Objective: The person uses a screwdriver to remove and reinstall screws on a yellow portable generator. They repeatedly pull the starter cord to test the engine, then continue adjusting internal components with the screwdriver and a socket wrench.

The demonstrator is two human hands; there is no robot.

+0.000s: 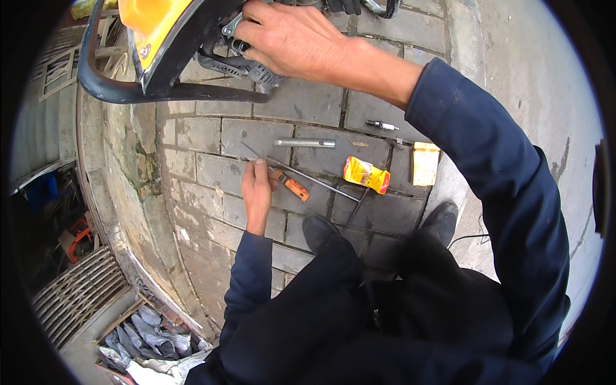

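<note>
At the yellow machine (154,25), my right hand (292,42) reaches into the metal parts beneath its body panel. Its fingers are bent round a small part there, mostly hidden by the hand. Low over the paving, my left hand (258,189) is closed on a screwdriver with an orange handle (295,188); the thin shaft sticks out past the fingers. Right beside it lies a long T-handle wrench (321,182). A silver tube socket (305,143) rests farther off, and a spark plug (382,125) lies to its right.
A crumpled yellow and red packet (366,174) and a small yellow-white box (425,164) lie on the paving bricks (308,102). A black tubular bar (173,94) curves round the machine. My boots (439,221) stand close to the tools. Grey sheeting (147,333) is heaped at lower left.
</note>
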